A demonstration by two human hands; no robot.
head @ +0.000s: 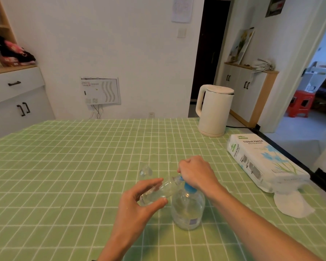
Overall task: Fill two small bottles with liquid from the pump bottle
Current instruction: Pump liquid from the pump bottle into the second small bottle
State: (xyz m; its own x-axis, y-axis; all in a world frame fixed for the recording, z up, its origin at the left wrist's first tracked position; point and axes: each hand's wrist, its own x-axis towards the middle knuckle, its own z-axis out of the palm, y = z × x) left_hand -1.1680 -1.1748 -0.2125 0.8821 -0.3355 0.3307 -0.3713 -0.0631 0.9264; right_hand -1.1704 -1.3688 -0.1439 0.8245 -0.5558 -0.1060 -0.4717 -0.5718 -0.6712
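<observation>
Clear glossy plastic pump bottle (187,210); matt checked cloth tablecloth (73,166).

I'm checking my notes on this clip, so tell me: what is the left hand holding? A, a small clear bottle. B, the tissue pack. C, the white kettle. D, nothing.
A: the left hand grips the small clear bottle, tilted with its mouth toward the blue pump head of the pump bottle, which the right hand covers.

Left hand (139,201) gripping tilted small bottle (159,191), right hand (196,172) curled over pump bottle (188,211), green checked tablecloth (64,166)
</observation>
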